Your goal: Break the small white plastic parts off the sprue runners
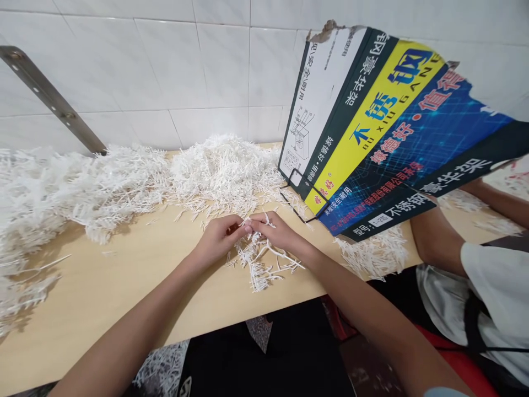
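Observation:
My left hand [219, 236] and my right hand [278, 230] meet over the middle of the table, fingertips pinched together. Between them is a white branched plastic piece [255, 246], its thin twigs poking out around the fingers. Exactly where each finger grips it is partly covered. Just below the hands, more white branched pieces [261, 278] lie on the wood-coloured tabletop [136, 286]. Behind the hands rises a large heap of small white plastic bits [231, 165].
Another long white heap [124, 182] spreads along the left. A printed cardboard sheet [380, 127] stands upright at right as a divider, with a black wire stand [306, 193] at its foot. Beyond it are a person's arm [438, 237] and white sleeve. A metal bracket [58, 105] is on the tiled wall.

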The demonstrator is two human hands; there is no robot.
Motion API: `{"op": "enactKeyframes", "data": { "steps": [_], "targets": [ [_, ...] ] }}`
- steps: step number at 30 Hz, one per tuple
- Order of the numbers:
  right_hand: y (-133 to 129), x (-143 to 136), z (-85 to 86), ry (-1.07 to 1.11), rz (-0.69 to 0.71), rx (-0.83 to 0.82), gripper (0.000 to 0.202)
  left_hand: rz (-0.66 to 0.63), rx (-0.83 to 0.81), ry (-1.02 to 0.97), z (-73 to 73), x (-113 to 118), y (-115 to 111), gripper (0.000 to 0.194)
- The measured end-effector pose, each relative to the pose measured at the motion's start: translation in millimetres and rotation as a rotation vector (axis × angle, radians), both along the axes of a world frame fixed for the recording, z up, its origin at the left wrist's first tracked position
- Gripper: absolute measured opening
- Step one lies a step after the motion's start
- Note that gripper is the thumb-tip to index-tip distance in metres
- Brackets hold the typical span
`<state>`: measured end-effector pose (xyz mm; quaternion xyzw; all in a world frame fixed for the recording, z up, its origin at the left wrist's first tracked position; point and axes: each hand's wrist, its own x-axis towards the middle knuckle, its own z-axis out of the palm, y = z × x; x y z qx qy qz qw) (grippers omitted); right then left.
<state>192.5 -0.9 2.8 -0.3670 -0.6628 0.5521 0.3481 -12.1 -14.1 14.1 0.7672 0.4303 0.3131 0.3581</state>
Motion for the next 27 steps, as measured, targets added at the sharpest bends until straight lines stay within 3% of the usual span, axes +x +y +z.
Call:
{"op": "enactKeyframes", "data": {
  "steps": [4,7,15,21,27],
  "targets": [
    [-1.0,4.4,3.7,0.065,0.140,-0.106,0.041,-0.198,-0.104,-0.070,0.0,-2.5,-1.7,0.047],
    [-1.2,7.0,4.7,0.132,0.242,-0.216,0.039,-0.231,-0.230,-0.190,-1.2,-2.6,-5.4,0.047],
    [-2.7,0.9,3.8,0.053,0.095,-0.050,0.042,-0.112,-0.228,-0.187,-9.8,-3.2,1.2,0.047],
    [-5.7,-0.9,4.4,0.013,0.102,0.009,0.047,-0.234,-0.274,-0.140,-8.4,-4.3,4.5,0.044],
    [-2.4,4.6,9.4,0.021,0.362,-0.063,0.040,-0.401,-0.487,-0.250,3.0,-8.0,-0.4,0.045]
  ]
}}
